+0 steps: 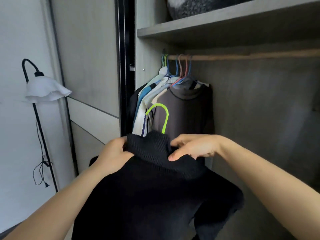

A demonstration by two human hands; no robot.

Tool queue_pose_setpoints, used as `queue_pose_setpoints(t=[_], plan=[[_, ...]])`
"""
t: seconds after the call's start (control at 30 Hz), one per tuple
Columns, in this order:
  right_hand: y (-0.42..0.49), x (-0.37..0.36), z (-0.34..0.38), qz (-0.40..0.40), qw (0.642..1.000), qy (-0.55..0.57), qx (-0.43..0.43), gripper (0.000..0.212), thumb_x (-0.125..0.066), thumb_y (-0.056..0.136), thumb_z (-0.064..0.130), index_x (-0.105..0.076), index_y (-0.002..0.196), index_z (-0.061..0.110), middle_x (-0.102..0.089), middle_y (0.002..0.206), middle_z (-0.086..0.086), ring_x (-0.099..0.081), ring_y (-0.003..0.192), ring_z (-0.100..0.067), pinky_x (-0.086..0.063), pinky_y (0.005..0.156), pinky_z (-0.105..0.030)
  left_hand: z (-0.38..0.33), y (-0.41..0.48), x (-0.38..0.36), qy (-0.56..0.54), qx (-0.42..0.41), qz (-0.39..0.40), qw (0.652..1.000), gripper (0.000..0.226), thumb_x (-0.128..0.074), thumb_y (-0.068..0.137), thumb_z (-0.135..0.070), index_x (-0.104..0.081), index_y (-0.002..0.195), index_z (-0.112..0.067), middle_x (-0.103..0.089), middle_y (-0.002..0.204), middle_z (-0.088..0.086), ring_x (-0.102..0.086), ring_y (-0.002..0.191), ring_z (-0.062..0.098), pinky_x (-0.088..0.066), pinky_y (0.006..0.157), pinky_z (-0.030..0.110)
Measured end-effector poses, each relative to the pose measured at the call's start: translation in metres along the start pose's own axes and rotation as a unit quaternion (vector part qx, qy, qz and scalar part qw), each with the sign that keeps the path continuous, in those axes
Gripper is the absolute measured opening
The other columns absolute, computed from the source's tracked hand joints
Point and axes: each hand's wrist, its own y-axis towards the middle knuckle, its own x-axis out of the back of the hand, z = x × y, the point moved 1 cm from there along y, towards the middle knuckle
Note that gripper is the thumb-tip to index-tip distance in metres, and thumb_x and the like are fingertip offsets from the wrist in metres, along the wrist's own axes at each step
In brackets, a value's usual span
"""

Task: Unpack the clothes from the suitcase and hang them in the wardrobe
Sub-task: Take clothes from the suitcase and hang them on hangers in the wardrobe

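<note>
head view; hung garments (187, 108) crowd the left end of the rail (242, 57), directly behind the lime hanger hook (162, 116); grey shelf (225, 26) above carries a dark fuzzy bundle (199, 6); white-shaded floor lamp (46, 91) stands left against the wall, beside the sliding door (90, 66); black turtleneck sweater (155, 187) is held before the open wardrobe (259, 101), below the rail, with the hook rising from its collar; left hand (114, 153) grips the collar's left side; right hand (192, 146) curls round its right side.
</note>
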Motion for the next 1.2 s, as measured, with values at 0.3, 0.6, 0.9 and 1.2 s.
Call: queue_pose_setpoints(t=[0.3, 0.6, 0.9, 1.2], plan=[[-0.021, 0.028, -0.023, -0.116, 0.988, 0.105, 0.006, 0.040, -0.080, 0.073, 0.038, -0.075, 0.094, 0.005, -0.055, 0.105, -0.047, -0.049, 0.076, -0.041, -0.033, 0.062, -0.033, -0.028, 0.054, -0.049, -0.017, 0.023, 0.124, 0.992, 0.011, -0.074, 0.081, -0.037, -0.065, 0.083, -0.031, -0.065, 0.077, -0.021, -0.057, 0.072, -0.013, -0.042, 0.059, 0.005], [-0.093, 0.112, 0.034, -0.415, 0.785, 0.411, 0.206, 0.049, -0.044, 0.096, 0.005, -0.066, 0.053, 0.000, -0.065, 0.051, -0.010, -0.063, 0.043, -0.014, -0.048, 0.041, -0.016, -0.078, 0.158, -0.044, 0.172, -0.073, 0.023, 0.982, 0.058, -0.056, 0.091, -0.048, -0.037, 0.143, -0.031, -0.018, 0.157, 0.005, -0.005, 0.146, 0.029, -0.014, 0.118, 0.040], [-0.053, 0.138, 0.033, -0.562, 0.771, 0.263, 0.142, 0.023, -0.062, 0.083, 0.012, -0.053, 0.062, 0.009, -0.049, 0.056, -0.004, -0.049, 0.051, -0.018, -0.038, 0.047, -0.022, -0.062, 0.225, -0.062, 0.284, -0.017, 0.020, 0.958, 0.085, -0.050, 0.087, -0.027, 0.005, 0.152, -0.035, -0.008, 0.160, 0.002, -0.018, 0.144, 0.031, -0.027, 0.113, 0.052], [0.017, 0.212, 0.039, -0.614, 0.780, 0.098, 0.062, 0.029, -0.055, 0.094, 0.021, -0.056, 0.072, 0.003, -0.057, 0.056, -0.009, -0.053, 0.036, -0.012, -0.039, 0.036, -0.016, -0.045, 0.245, -0.066, 0.285, -0.067, -0.067, 0.954, 0.055, -0.046, 0.084, 0.002, -0.050, 0.134, -0.022, -0.056, 0.130, 0.004, -0.059, 0.113, 0.023, -0.048, 0.095, 0.037]])
